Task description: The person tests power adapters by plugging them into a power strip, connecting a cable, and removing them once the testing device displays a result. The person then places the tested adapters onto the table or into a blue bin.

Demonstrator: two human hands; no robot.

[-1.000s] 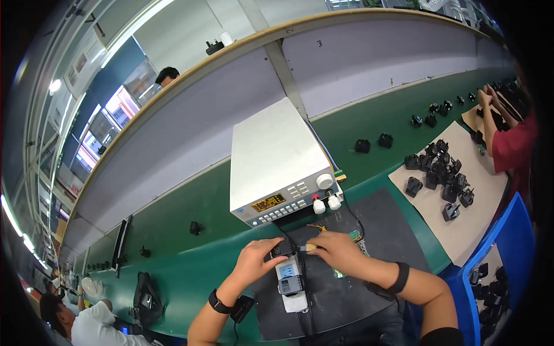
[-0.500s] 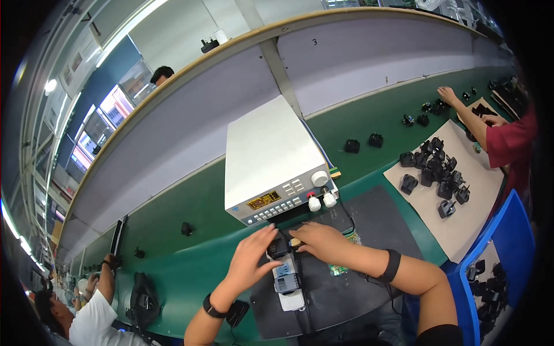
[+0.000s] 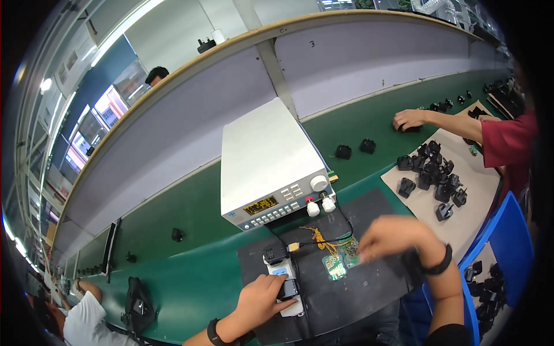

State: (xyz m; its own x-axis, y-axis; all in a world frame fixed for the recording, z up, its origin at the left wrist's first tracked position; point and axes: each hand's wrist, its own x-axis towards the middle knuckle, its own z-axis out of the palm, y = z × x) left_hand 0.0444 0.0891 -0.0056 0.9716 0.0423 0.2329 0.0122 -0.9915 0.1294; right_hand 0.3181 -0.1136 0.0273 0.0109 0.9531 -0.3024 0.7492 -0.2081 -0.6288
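Note:
My left hand (image 3: pixel 262 295) grips a small grey-black plug-in unit (image 3: pixel 288 288) on a white power strip (image 3: pixel 293 310), thumb on its near side and fingers over its left. A black plug adapter (image 3: pixel 275 252) sits at the strip's far end, with a yellow connector (image 3: pixel 294 247) at its right side. My right hand (image 3: pixel 392 237) is in the air over the dark mat (image 3: pixel 369 294), blurred, just right of two green circuit boards (image 3: pixel 334 267). Whether it holds anything is unclear. Yellow wires (image 3: pixel 320 237) run to the boards.
A white bench instrument (image 3: pixel 271 167) with a lit display stands behind the mat. At right, black adapters (image 3: pixel 431 170) are piled on a cardboard sheet (image 3: pixel 456 230), beside a blue chair (image 3: pixel 508 242). A co-worker's hand (image 3: pixel 410 119) touches a black item. A black bag (image 3: pixel 138 305) lies left.
My left hand has moved from the black adapter down to the plug-in unit. My right hand has left the yellow connector and swung right, uncovering the boards. The co-worker's hand has moved left.

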